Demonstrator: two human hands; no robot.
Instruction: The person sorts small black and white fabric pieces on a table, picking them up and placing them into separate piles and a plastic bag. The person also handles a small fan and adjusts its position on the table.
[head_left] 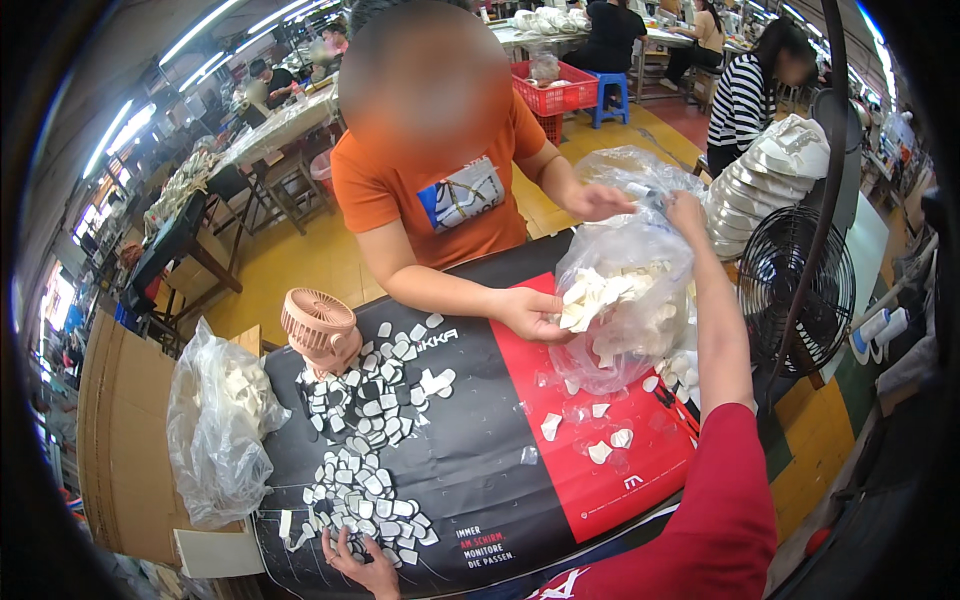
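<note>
My left hand (362,568) is open, its fingers spread at the near edge of a loose pile of small white and dark rounded pieces (370,490) on the mat. My right arm, in a red sleeve, stretches far across the table. At its end my right hand (686,216) is closed on the upper part of a clear plastic bag (625,245) full of cream-coloured cut pieces (625,290). Facing me, a person in an orange shirt (440,200) has one hand (535,314) at the cream pieces by the bag's mouth and the other hand (600,202) above the bag.
A pink desk fan (320,325) stands behind the pile. Left of it lies another clear bag (222,425) beside cardboard (135,430). Scattered cream scraps (600,452) lie on the mat's red part. At right are a black fan (797,280) and stacked cream pieces (765,185).
</note>
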